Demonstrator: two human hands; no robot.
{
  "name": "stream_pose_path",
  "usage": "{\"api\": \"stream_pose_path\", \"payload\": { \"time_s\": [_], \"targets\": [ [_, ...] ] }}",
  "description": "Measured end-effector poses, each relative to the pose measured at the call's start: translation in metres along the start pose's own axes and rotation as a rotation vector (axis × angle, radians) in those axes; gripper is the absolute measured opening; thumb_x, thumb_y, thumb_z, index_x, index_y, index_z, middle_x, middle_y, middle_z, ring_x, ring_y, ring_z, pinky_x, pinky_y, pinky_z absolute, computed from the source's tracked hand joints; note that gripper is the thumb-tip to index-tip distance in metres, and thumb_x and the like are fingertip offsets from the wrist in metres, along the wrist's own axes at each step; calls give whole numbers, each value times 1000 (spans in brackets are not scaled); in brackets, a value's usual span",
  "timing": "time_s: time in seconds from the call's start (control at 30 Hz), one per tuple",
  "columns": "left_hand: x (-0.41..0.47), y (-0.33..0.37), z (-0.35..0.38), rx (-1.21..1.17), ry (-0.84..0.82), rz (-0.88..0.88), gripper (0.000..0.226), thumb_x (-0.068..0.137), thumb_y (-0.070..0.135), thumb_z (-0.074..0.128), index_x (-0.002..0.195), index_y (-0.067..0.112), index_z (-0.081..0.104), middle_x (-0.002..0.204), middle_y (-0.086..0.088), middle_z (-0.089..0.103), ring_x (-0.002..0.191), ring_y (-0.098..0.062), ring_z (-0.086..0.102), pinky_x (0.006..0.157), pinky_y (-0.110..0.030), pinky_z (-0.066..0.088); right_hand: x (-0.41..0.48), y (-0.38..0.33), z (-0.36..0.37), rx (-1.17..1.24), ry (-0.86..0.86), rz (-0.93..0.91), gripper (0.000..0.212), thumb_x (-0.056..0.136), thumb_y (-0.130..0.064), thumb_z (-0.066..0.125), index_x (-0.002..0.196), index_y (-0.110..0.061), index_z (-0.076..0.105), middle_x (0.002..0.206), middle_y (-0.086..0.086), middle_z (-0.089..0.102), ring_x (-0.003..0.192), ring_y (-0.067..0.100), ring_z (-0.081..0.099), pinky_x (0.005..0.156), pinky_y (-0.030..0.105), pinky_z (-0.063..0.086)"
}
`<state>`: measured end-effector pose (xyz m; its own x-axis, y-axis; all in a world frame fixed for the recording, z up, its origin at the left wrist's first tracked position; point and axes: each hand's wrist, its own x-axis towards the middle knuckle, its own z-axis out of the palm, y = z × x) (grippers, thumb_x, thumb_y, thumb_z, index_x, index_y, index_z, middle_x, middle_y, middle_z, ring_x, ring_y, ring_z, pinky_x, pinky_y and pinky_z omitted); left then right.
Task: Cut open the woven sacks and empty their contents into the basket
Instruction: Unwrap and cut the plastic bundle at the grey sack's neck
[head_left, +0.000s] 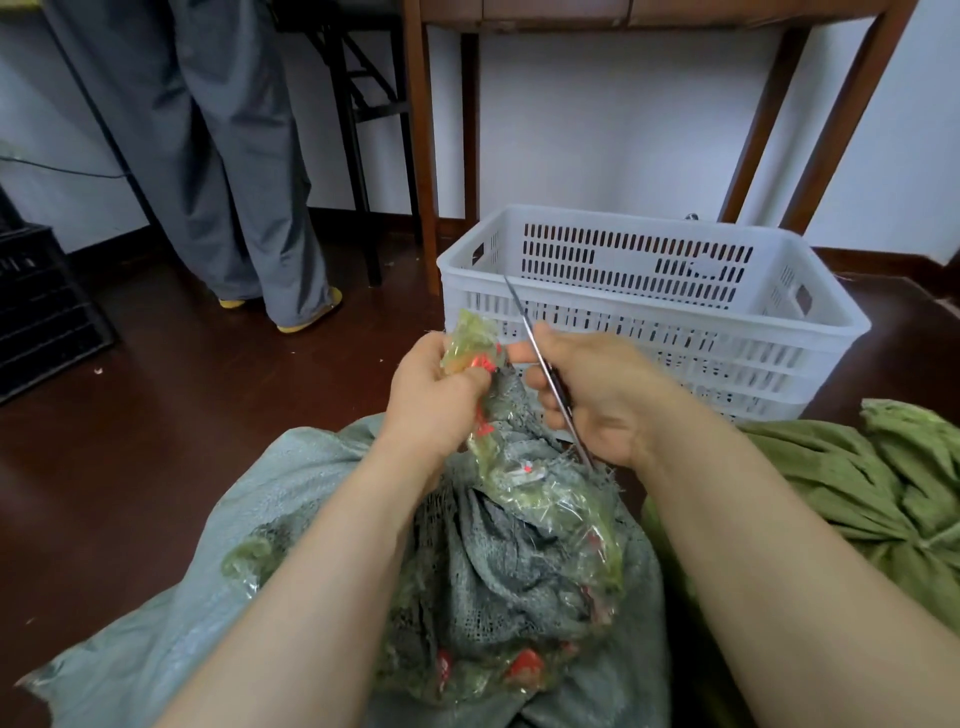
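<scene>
Hands: left hand (436, 395) raised, fingers curled round a bunch of clear plastic wrapping (470, 340) drawn up from the sack mouth; right hand (597, 400) just beside it, gripping scissors (550, 379), blades pointing up toward the basket. Woven sack (171, 597): grey-green, on the floor (182, 389) between the forearms, top frayed and open, red-flecked plastic showing. Basket (727, 332): white, slotted, just beyond the hands.

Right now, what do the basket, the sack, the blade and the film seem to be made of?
The basket: likely moulded plastic, white and smooth, with even slotted walls. The sack: woven plastic strips, it seems, grey-blue and matt; the cut edge frays into threads. The blade: metal, thin, grey, with a slight shine. The film: clear soft plastic, glossy and crumpled.
</scene>
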<state>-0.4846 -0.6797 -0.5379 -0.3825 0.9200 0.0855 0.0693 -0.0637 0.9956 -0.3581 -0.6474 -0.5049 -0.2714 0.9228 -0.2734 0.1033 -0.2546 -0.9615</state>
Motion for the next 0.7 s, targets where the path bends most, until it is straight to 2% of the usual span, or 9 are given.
{"api": "stream_pose_path", "payload": {
  "time_s": [0.13,0.2,0.27,0.3,0.4,0.47,0.53,0.6,0.7],
  "targets": [
    [-3,4,-1,7,-98,6,17,85,-2,54,90,14,56,78,-4,60,70,-19,57,63,-34,49,0,2,5,27,-38,-5,24,100,-22,47,88,-8,62,70,3,49,60,14,40,55,27,37],
    [-4,7,-1,-175,-224,-57,6,85,16,59,89,11,59,77,-5,61,70,-22,58,64,-38,50,0,2,7,84,-42,-12,26,101,-20,45,87,-7,62,71,6,51,63,18,45,62,33,47],
    [-3,9,-2,-372,-293,-124,28,81,32,56,91,7,62,77,-6,60,69,-22,57,55,-34,51,-1,2,8,153,-43,-18,29,102,-18,43,85,-5,62,78,13,58,72,26,54,79,45,53],
    [-2,9,-2,-367,-271,-114,28,81,32,59,91,7,62,73,-5,60,65,-22,55,46,-29,46,-2,2,8,166,-52,-29,30,102,-17,42,85,-3,63,80,16,61,73,27,58,80,48,54],
    [0,5,2,-221,-148,-84,35,73,33,76,91,12,55,61,1,61,47,-18,44,45,-29,26,-3,2,7,3,9,-110,32,100,-16,46,91,11,62,78,23,63,66,29,61,72,52,55],
    [2,4,2,-201,-42,-109,51,69,27,84,107,15,52,71,3,68,52,-19,57,49,-29,36,-2,1,3,-111,104,-170,27,99,-13,47,91,7,64,80,20,64,64,25,59,69,49,56],
    [4,2,1,-200,16,-138,59,68,19,84,118,15,52,94,-7,72,75,-21,71,64,-32,54,-2,-1,-3,-111,171,-210,24,100,-11,45,90,-3,65,76,9,62,46,13,52,43,29,46],
    [3,0,-1,-193,36,-153,51,68,13,83,114,7,61,96,-13,72,80,-24,71,73,-35,58,-3,-6,-10,-61,193,-230,22,100,-12,45,91,-7,65,71,4,58,40,9,40,35,18,29],
    [3,-5,-2,-219,51,-148,26,70,5,80,94,1,71,81,-16,73,66,-25,69,67,-34,58,-7,-14,-14,-97,159,-225,20,98,-15,47,93,-9,66,61,2,58,44,10,35,35,18,26]
  ]
}}
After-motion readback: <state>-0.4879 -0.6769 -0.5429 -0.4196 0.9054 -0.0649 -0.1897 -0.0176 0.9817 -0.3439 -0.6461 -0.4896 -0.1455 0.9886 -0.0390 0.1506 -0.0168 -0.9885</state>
